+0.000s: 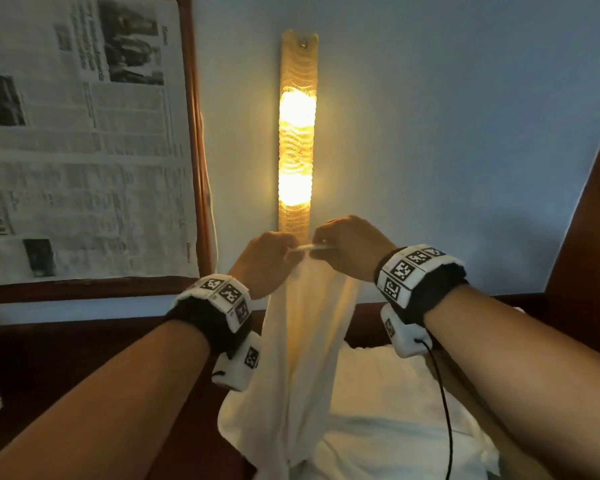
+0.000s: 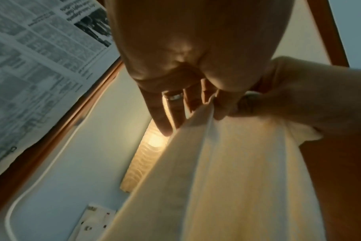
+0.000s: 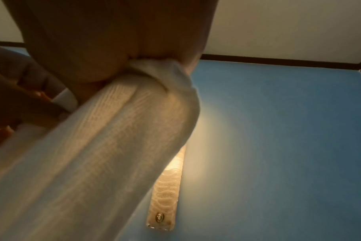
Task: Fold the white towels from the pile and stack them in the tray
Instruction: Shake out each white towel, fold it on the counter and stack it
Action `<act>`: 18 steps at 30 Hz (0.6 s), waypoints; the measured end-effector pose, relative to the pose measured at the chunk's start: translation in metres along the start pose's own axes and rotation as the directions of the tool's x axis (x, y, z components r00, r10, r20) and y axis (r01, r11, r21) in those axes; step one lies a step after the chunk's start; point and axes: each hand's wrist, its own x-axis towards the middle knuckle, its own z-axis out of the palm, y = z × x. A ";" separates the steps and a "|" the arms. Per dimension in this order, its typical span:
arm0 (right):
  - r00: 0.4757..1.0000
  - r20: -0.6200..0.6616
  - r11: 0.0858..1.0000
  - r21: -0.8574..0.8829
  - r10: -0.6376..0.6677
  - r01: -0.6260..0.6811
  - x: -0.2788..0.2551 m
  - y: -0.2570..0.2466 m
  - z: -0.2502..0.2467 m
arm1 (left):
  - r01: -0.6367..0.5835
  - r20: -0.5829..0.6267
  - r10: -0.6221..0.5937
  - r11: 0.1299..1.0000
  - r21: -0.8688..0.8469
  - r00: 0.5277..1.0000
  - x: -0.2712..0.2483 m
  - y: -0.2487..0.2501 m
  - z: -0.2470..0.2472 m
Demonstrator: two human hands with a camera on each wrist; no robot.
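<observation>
One towel: a white towel (image 1: 303, 341) hangs lifted in the air in front of the person, its top edge bunched between both hands, the rest falling in long folds toward the white cloth (image 1: 395, 410) below.
Left hand: the left hand (image 1: 267, 258) pinches the top edge from the left, thumb and fingers (image 2: 223, 104) curled onto the hem.
Right hand: the right hand (image 1: 350, 247) grips the same edge just beside the left, cloth gathered inside its closed fingers.
Spacing: the two hands are nearly touching at the top.
Wrists: each wrist wears a black band with white marker blocks (image 1: 409, 271).
Behind: a lit wall lamp (image 1: 297, 133) glows on the blue wall, straight behind the hands.
Left side: newspaper (image 1: 77, 140) sits in a wooden frame.
</observation>
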 end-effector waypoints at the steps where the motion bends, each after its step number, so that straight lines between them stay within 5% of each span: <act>1: 0.999 0.029 1.000 0.017 0.019 -0.019 -0.003 0.006 -0.003 | -0.014 0.008 0.014 1.000 0.005 1.000 0.001 0.004 -0.006; 5: 0.987 0.084 0.983 0.113 0.138 -0.147 -0.013 0.027 -0.002 | -0.044 -0.041 0.044 0.999 0.007 0.998 -0.004 0.025 -0.027; 7: 0.982 0.057 0.937 0.293 0.180 -0.189 -0.018 0.036 0.009 | -0.016 -0.086 0.015 1.000 -0.019 0.996 -0.011 0.028 -0.035; 10: 0.976 0.023 0.703 0.690 0.218 -0.173 -0.029 0.036 0.028 | 0.050 -0.121 -0.065 0.991 -0.128 0.990 -0.031 0.020 -0.050; 13: 0.976 0.022 0.563 0.814 0.217 -0.144 -0.027 0.013 0.034 | 0.153 -0.129 -0.197 0.944 -0.291 0.972 -0.050 0.005 -0.069; 18: 0.984 -0.169 0.764 0.643 0.063 0.061 0.003 -0.043 0.004 | 0.191 -0.110 -0.243 0.917 -0.352 0.964 -0.073 -0.009 -0.089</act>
